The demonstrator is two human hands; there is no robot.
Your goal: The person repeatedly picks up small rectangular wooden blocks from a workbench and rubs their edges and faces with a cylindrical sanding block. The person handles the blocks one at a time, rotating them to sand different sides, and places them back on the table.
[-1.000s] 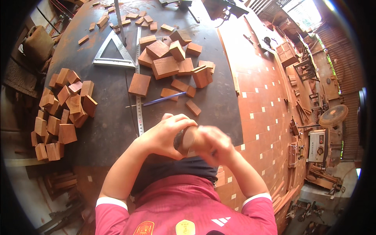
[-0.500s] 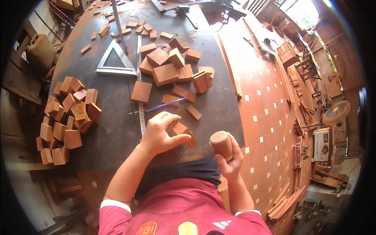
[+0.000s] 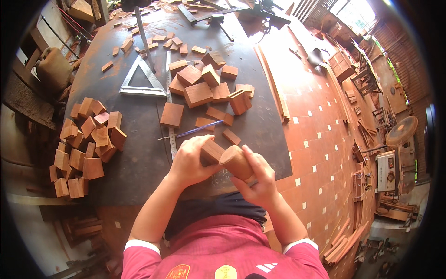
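My left hand (image 3: 189,160) grips a reddish-brown wooden block (image 3: 213,150) just above the near part of the dark table (image 3: 144,172). In my right hand (image 3: 258,179) is a short, thick wooden cylinder (image 3: 237,162) with a pale round end, its fingers wrapped round the side. That round end is up against the block or very close to it; I cannot tell whether they touch. Beyond my hands lie a small wooden block (image 3: 231,136) and a blue pen (image 3: 200,129). The pen crosses a steel ruler (image 3: 172,142).
A heap of wooden blocks (image 3: 199,94) lies ahead, with a metal triangle square (image 3: 144,88) to its left. More blocks (image 3: 93,167) are piled at the left edge. Small offcuts (image 3: 174,42) are scattered farther back. Tiled floor (image 3: 316,153) and a standing fan (image 3: 402,131) are to the right.
My right hand has brought the cylinder left, from beyond the table edge to the block. My left fingers have closed round the block. The view has shifted slightly.
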